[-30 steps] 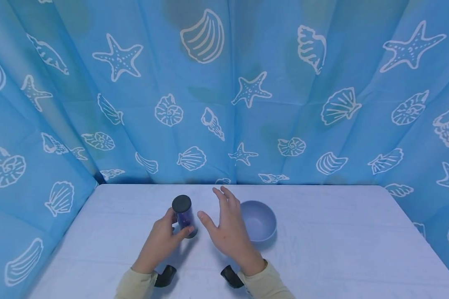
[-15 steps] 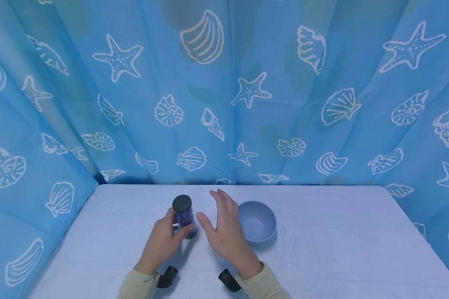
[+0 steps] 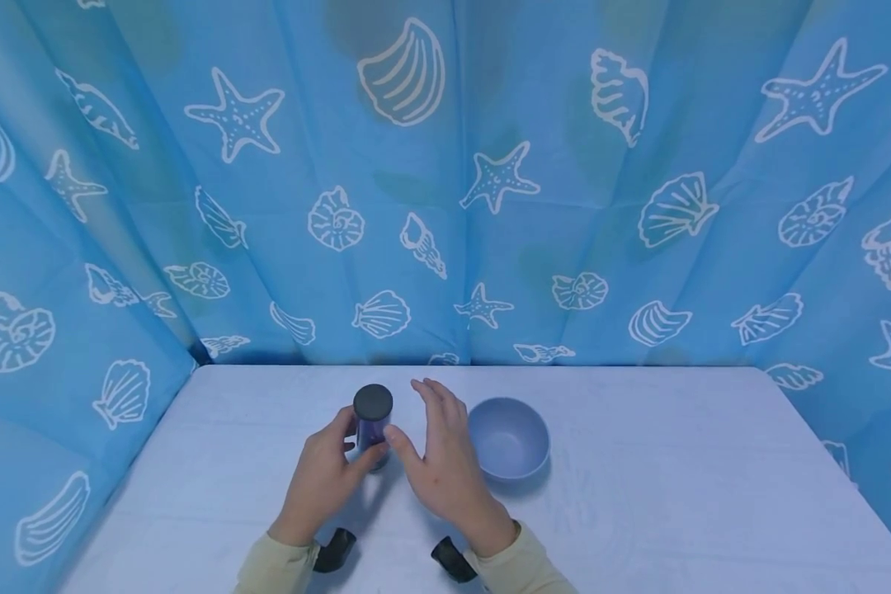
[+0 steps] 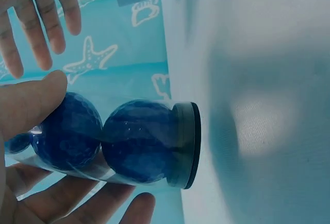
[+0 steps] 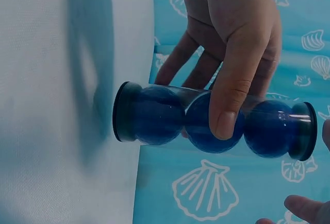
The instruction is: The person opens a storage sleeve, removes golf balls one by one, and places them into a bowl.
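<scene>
My left hand [image 3: 325,470] grips a clear tube of blue balls [image 3: 371,431], thumb on the near side and fingers behind. Three balls show stacked inside the tube [image 5: 161,116] in the right wrist view, with a black cap at each end. The tube is held nearly upright, its lower cap [image 4: 191,145] a short way above the table. Just right of it is my right hand [image 3: 449,474], fingers extended and thumb tip overlapping the tube's edge in the head view. Only some right-hand fingertips [image 5: 304,208] show at the right wrist view's lower right.
A blue-purple bowl [image 3: 508,445] stands on the table just right of my right hand. White cloth covers the table [image 3: 676,478]. Blue curtains [image 3: 445,181] with white shells and starfish hang behind it and at both sides. Dark wrist-camera pieces [image 3: 334,550] jut out beside the sleeves.
My left hand and the tube have shifted slightly right. My right hand has moved a little left, bringing its thumb up to the tube in the head view. The bowl stays in place.
</scene>
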`<state>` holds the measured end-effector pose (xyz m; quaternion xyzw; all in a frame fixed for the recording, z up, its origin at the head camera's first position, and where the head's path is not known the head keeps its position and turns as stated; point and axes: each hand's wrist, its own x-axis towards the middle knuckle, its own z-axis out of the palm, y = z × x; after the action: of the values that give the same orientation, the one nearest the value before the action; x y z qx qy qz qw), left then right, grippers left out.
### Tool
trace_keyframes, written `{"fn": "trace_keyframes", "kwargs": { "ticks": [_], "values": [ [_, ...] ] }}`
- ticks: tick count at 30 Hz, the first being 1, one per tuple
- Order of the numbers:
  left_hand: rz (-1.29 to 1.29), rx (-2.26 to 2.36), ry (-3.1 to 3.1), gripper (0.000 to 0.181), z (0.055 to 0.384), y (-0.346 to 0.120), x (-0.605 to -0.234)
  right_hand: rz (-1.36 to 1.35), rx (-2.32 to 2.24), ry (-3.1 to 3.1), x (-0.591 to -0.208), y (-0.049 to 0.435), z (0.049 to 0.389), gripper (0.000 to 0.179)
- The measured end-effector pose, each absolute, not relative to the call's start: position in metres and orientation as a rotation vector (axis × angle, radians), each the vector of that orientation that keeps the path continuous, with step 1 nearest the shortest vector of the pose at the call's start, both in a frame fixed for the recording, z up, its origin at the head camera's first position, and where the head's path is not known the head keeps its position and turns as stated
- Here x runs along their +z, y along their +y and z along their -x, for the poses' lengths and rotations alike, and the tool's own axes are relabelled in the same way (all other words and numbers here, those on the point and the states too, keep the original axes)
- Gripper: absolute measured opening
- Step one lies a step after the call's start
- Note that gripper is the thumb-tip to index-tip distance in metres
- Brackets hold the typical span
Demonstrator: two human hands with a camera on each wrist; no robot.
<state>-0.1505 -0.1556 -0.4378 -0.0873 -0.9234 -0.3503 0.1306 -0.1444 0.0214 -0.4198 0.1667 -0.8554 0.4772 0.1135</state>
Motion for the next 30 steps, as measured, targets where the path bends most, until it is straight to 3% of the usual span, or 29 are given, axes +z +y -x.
{"fn": "trace_keyframes", "kwargs": {
  "ticks": [30],
  "values": [
    [0.292, -0.887, -2.597, 0.059, 0.1441, -0.1479, -0.4355, -0.466, 1.478, -2.428, -0.4134, 0.0245, 0.1437, 0.061]
  ]
}}
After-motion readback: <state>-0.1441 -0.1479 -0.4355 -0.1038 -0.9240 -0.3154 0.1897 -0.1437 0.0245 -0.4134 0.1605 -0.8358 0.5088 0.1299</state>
